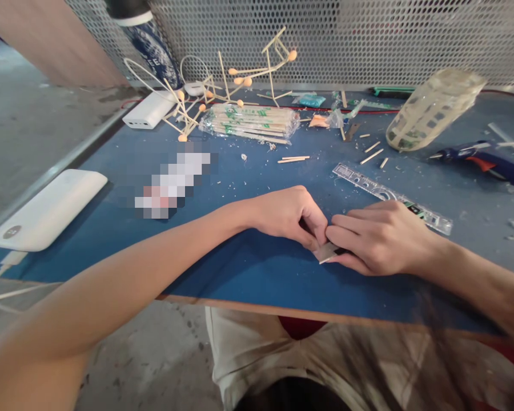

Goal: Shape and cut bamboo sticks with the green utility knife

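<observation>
My left hand [289, 216] and my right hand [370, 237] meet low over the blue tabletop, near its front edge. A flat grey metal cutter blade [326, 252] shows between them, pointing down and left. My right hand is closed around its dark end; the handle is mostly hidden by the fingers. With thumb and forefinger pinched together, my left hand touches the blade's tip area, and what it holds is hidden. Just behind my right hand lies a clear plastic ruler [357, 180], its middle partly covered by that hand.
Behind stand stick frames with orange joints [248, 81] and a bag of wooden sticks [251, 121]. Loose sticks [293, 159] and shavings lie about. At right are a glue gun [484, 160] and a tilted clear cup [434, 108]; at left, a white power bank [49, 208].
</observation>
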### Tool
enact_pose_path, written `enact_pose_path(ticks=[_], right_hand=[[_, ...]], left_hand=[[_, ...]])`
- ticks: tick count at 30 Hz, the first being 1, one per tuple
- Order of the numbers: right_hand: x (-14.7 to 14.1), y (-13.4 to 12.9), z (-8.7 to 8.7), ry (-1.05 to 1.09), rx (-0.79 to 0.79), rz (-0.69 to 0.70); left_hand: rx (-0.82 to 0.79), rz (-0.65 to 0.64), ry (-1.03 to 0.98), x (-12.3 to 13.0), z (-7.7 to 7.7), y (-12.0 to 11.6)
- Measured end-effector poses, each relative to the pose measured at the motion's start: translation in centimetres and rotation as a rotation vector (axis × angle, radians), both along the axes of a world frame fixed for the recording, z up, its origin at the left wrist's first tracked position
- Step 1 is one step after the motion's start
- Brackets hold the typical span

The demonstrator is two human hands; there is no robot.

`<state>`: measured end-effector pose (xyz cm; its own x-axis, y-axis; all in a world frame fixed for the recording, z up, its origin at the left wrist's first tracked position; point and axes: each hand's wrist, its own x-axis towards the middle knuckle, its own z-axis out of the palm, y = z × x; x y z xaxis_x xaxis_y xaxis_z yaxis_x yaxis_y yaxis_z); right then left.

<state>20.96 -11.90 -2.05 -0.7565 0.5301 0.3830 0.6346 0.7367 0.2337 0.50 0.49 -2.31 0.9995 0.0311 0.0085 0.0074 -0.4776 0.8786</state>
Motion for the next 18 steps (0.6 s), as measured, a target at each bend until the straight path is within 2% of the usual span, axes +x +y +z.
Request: enact_pose_path(ticks=[7,18], right_hand=[[0.72,0.76,0.27,0.025,-0.052,-0.021],[0.05,0.52,0.16,0.006,0.057,-0.036]], left_hand=[[-0.022,-0.028,0.029,-0.06,0.31,-0.03],[-0.054,-0.007,0.048,-0.03,0.08,0.14]])
